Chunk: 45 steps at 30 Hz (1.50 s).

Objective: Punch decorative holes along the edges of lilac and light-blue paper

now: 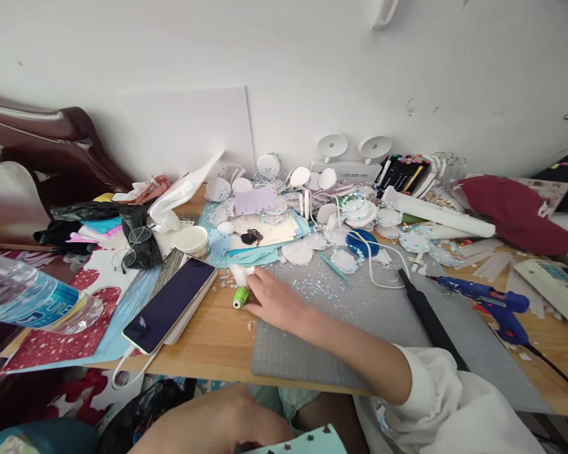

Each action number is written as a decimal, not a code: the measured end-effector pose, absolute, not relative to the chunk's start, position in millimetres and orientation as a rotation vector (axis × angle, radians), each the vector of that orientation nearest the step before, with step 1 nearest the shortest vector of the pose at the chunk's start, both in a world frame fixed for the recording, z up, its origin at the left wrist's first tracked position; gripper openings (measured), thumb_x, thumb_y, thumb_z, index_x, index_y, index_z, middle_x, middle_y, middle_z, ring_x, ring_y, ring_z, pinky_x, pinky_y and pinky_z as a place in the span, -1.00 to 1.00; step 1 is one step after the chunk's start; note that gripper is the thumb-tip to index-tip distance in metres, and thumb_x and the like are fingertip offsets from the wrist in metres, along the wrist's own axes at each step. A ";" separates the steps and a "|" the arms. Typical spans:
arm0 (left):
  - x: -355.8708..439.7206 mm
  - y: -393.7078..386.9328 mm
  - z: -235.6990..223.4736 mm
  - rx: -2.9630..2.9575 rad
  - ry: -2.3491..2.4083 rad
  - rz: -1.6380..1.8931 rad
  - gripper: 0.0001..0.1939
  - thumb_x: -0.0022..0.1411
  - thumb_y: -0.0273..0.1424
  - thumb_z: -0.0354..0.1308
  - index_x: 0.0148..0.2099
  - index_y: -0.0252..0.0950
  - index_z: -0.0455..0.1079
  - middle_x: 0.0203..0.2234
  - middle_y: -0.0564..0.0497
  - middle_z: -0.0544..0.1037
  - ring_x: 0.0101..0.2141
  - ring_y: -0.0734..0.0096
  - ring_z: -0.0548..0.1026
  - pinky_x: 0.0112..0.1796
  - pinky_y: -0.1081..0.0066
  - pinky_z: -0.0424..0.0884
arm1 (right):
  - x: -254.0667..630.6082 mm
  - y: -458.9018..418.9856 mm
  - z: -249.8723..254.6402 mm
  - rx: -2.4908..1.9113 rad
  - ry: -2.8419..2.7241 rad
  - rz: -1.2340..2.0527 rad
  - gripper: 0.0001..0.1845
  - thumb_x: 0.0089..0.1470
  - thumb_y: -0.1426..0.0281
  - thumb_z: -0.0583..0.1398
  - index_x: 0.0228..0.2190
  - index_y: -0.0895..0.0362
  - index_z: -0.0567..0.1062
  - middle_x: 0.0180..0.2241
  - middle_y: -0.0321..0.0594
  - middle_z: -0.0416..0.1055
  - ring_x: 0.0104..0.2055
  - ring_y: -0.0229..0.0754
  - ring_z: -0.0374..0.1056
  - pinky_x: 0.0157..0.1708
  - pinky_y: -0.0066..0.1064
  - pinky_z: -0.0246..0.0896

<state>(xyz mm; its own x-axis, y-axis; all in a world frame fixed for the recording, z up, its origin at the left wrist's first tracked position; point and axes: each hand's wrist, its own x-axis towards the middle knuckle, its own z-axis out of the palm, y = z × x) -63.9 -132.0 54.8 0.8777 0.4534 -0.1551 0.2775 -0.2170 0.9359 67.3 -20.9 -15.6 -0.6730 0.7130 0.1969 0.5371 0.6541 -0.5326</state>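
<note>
My right hand (275,299) reaches across the desk with its fingers closed around a small green craft punch (240,297), which has a star mark on its pale end. A crumpled white tissue (241,273) lies against the fingertips. Low in the view, my left hand (265,421) is bent over in front of my lap, holding a light green sheet of paper (307,443) with star-shaped holes along its edge. The fingers of that hand are mostly hidden. Tiny blue and white paper bits lie scattered on the grey cutting mat (303,350).
A phone (170,306) lies left of my right hand, beside a paper cup (192,241) and a water bottle (42,299). White discs with blue trim (360,211) crowd the back. On the right are a blue glue gun (497,299), a black stick-like object (430,318) and a maroon cap (515,211).
</note>
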 end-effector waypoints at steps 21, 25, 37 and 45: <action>-26.0 -78.1 21.0 1.578 0.813 0.287 -0.62 0.31 -0.17 -0.11 -0.46 -0.33 0.18 -0.59 0.13 0.20 -0.54 0.55 0.18 -0.53 0.55 0.15 | 155.8 8.2 -6.7 -0.896 -1.565 1.592 -0.76 0.10 0.34 0.15 -0.20 0.05 0.22 -0.31 -0.30 0.42 -0.48 -0.34 0.32 -0.53 -0.51 0.16; -30.3 -59.3 9.4 1.293 0.874 0.303 -0.58 0.22 -0.05 0.01 -0.32 -0.37 0.30 -0.53 0.08 0.33 -0.53 0.55 0.28 -0.55 0.57 0.22 | 193.1 10.2 -13.4 -0.985 -1.392 1.553 -0.75 0.09 0.21 0.17 -0.31 0.07 0.22 -0.35 -0.31 0.40 -0.49 -0.37 0.25 -0.54 -0.52 0.07; -32.1 -19.8 -11.8 1.796 0.926 0.410 -0.57 0.29 -0.19 -0.06 -0.56 -0.31 0.10 -0.67 0.16 0.11 -0.62 0.62 0.08 -0.62 0.58 0.07 | 196.9 -9.3 -1.6 -1.052 -1.368 1.578 -0.64 -0.05 0.27 0.31 -0.19 0.08 0.41 -0.15 -0.18 0.43 -0.30 -0.25 0.36 -0.27 -0.37 0.31; -35.8 -20.6 -20.9 2.085 0.939 0.447 -0.66 0.33 -0.35 -0.09 -0.51 -0.31 0.18 -0.66 0.18 0.11 -0.61 0.59 0.10 -0.54 0.52 0.07 | 188.9 -25.4 0.6 -1.104 -1.559 1.384 -0.72 -0.04 0.30 0.31 -0.24 0.07 0.46 -0.26 -0.17 0.48 -0.18 -0.12 0.42 -0.18 -0.31 0.36</action>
